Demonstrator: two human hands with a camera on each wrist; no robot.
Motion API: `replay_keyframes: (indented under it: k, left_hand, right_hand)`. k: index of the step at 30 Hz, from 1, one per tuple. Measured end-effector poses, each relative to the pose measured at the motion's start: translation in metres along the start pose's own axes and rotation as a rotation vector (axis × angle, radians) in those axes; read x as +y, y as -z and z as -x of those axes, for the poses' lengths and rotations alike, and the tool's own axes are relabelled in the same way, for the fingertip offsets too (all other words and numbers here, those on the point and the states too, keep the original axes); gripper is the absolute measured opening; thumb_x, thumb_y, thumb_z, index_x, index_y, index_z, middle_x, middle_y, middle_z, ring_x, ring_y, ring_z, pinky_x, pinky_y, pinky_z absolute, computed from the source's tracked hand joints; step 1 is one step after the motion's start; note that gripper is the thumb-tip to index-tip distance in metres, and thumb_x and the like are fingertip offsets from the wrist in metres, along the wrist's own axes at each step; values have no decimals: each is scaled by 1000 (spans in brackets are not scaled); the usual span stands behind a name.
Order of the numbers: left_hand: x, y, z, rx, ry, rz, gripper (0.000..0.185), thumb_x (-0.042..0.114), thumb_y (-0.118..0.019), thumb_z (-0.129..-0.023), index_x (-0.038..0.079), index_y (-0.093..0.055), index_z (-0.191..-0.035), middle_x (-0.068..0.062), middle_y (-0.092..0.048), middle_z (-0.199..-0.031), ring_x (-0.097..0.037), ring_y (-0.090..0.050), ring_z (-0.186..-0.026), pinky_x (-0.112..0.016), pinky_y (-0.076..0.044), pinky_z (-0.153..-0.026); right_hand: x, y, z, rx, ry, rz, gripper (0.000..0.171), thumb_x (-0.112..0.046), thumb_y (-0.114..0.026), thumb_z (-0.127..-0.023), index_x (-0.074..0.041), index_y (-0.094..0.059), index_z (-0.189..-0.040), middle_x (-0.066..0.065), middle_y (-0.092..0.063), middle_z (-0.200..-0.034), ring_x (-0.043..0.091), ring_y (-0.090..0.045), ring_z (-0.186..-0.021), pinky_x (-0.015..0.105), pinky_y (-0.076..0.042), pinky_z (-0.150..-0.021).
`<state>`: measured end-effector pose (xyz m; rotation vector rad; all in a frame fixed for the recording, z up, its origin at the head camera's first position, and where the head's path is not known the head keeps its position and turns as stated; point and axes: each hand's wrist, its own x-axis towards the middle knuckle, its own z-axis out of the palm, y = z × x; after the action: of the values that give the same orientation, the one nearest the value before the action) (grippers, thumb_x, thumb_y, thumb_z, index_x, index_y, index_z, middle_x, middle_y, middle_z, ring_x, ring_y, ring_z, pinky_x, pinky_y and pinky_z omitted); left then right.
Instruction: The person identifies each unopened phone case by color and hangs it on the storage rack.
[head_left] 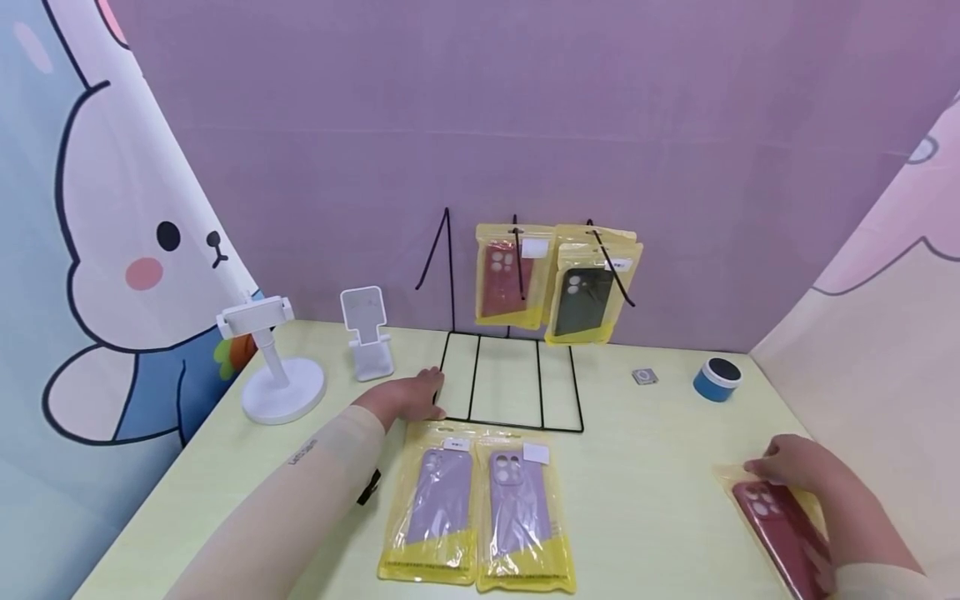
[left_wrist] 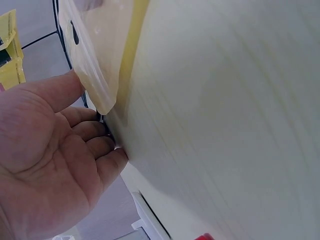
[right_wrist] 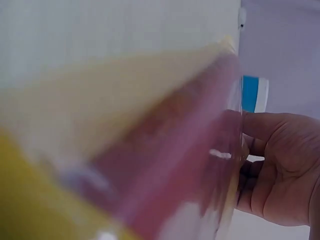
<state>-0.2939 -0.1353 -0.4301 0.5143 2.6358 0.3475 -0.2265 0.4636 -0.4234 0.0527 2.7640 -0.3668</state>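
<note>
Right hand [head_left: 795, 467] grip pinching red case packet [head_left: 780, 521]; left hand [head_left: 408, 398] spread by rack [head_left: 510, 383], labels unreadable

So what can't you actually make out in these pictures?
- Right wrist view: the red case packet is blurred, so the right hand's hold on it is unclear.
- Head view: that packet is cut off by the bottom edge.
- Left wrist view: the left hand's fingertips are hidden at the table edge.
- Head view: packet labels are too small to read.
</note>
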Motion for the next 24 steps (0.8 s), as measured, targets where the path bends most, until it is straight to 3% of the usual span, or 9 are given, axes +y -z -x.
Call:
replay_keyframes:
  k: [7, 16, 24]
  left_hand:
    - [-1, -1, 0, 4, -5, 5, 80, 32, -59, -98, -6, -16, -154, -25, -8, -162, -38, -9, -151, -47, -12, -124]
    - [-1, -1, 0, 4, -3, 8, 80, 33, -58, -98, -6, -16, -154, -25, -8, -162, -38, -8, -151, -47, -11, -125]
    - [0, -1, 2, 5, 2, 18, 80, 32, -59, -98, -6, -17, -154, -24, -9, -162, -38, -9, -151, -48, -12, -124]
  right_hand:
    - [-33, 8, 7, 80, 124, 29, 36, -35, -65, -93, 1, -59, -89, 6, -57, -78, 21, -51, -73, 33, -43, -62]
    - [-79, 25, 18, 242, 347, 95, 9, -10, -64, -91, -5, -62, -84, -1, -56, -75, 15, -48, -69, 32, -43, -63]
    - [-117, 41, 36, 256, 365, 66, 4, -8, -65, -91, -4, -64, -93, 1, -62, -83, 20, -54, -78, 35, -51, -69]
